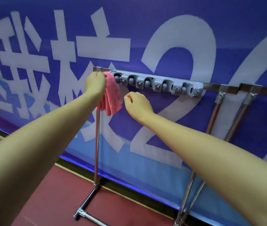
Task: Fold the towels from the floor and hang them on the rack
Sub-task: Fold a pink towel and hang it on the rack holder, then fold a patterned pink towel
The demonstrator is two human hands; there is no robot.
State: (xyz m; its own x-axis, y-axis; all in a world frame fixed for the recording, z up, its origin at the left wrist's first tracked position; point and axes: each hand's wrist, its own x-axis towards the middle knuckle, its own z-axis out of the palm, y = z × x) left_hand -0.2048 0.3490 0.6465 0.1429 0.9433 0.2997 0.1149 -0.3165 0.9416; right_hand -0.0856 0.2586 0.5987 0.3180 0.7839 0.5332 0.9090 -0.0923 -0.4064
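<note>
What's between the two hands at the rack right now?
In the head view, the folded pink towel hangs between them, draped at the rack's left end. The left hand grips its top; the right hand is just clear of it.

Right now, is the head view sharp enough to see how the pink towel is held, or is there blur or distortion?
Head view: soft overall, edges bowed by the wide angle; left hand grips the pink towel at the rack legibly; right hand nearby holds nothing.
</note>
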